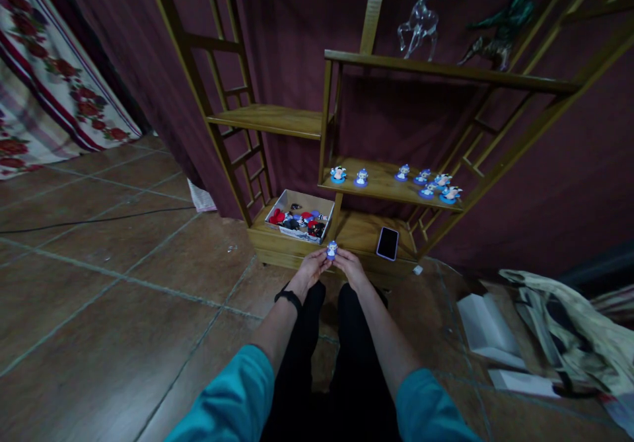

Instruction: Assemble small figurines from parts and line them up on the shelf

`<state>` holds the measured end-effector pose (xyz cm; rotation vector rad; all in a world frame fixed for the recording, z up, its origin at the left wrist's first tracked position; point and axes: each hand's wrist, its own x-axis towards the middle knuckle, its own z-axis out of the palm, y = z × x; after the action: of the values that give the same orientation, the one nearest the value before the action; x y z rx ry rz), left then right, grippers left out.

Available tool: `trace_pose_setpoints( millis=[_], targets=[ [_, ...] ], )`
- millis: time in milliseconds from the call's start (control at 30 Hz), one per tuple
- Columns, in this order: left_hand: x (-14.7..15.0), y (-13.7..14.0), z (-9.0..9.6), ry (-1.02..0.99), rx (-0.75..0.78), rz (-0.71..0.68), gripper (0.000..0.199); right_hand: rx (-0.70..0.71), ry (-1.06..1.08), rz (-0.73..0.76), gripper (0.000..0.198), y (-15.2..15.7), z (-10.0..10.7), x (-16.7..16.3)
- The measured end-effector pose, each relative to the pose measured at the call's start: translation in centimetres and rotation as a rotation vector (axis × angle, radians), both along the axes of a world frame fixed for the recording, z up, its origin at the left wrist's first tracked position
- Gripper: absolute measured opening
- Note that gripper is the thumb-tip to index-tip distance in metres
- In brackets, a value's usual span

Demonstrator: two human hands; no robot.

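A small purple and white figurine [331, 250] stands upright between my two hands, in front of the wooden shelf's lower edge. My left hand [312, 265] grips it from the left, fingers closed at its base. From the other side my right hand [351, 267] holds it too, fingertips pressed to the base. Just beyond is an open cardboard box [325, 210] with red, black and purple figure pieces inside. On the middle shelf [379, 181] stand similar figurines: a blue one [338, 175] and a purple one [361, 178] at left, several more toward the right.
A phone [387, 243] lies on the bottom shelf, right of the box. A glass deer [420, 22] and a dark green statue [502, 29] stand on the top shelf. White boxes [488, 326] and a pale cloth bag [569, 330] lie on the tiled floor at right.
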<state>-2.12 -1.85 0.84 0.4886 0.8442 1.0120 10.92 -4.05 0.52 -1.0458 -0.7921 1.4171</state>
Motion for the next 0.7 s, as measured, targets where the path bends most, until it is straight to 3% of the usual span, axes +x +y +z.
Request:
trace_pose_setpoints(
  millis=[267,700],
  targets=[
    [-0.01,-0.09,0.14,-0.015,-0.014,0.032,0.008,0.031,-0.017,0.044,0.040,-0.17,-0.02,-0.07],
    [-0.10,-0.15,0.48,-0.012,-0.025,0.001,0.009,0.015,-0.020,0.004,0.042,-0.11,0.25,-0.22]
  ],
)
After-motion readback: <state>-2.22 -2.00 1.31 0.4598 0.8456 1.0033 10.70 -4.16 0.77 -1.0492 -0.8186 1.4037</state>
